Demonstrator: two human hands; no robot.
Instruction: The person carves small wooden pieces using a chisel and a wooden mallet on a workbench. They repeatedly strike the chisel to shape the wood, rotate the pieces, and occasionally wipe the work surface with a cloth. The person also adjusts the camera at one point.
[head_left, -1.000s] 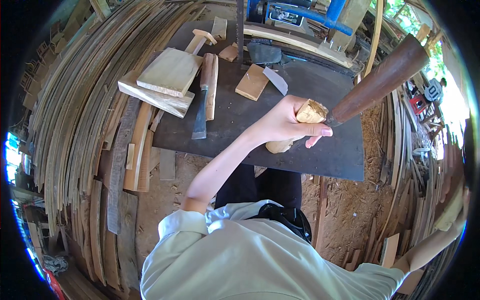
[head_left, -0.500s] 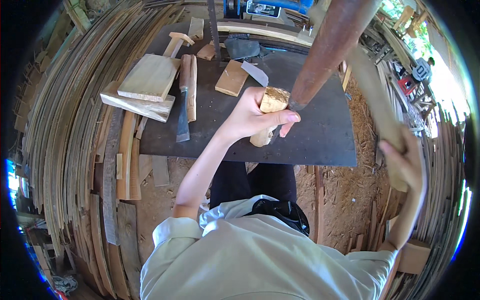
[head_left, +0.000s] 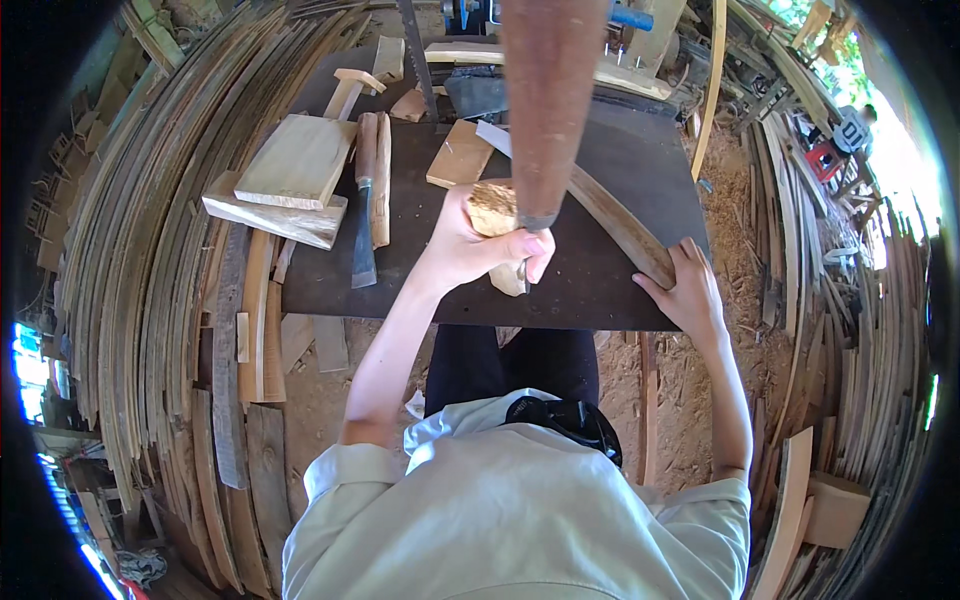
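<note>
My left hand [head_left: 470,245] is closed round a small, rough-topped wood block [head_left: 492,207] at the table's near edge. Its thumb and fingertips also grip the blade of a chisel. The chisel's thick brown handle [head_left: 548,110] rises toward the camera and hides part of the table. To the right, my right hand [head_left: 692,290] is closed on the near end of a long wooden stick [head_left: 620,225]. This stick slants across the dark tabletop, its far end passing behind the chisel handle. Where the blade meets the block is mostly hidden by my fingers.
On the dark table [head_left: 420,265] lie another chisel [head_left: 365,210], stacked boards [head_left: 297,160], a brown block [head_left: 460,155] and a saw blade [head_left: 415,60]. Long timber strips [head_left: 150,250] are piled at the left. A person [head_left: 850,130] sits far right.
My right hand has brought the stick down from the raised right side onto the table. My left hand, with block and chisel, has shifted slightly left, and the chisel handle stands more upright.
</note>
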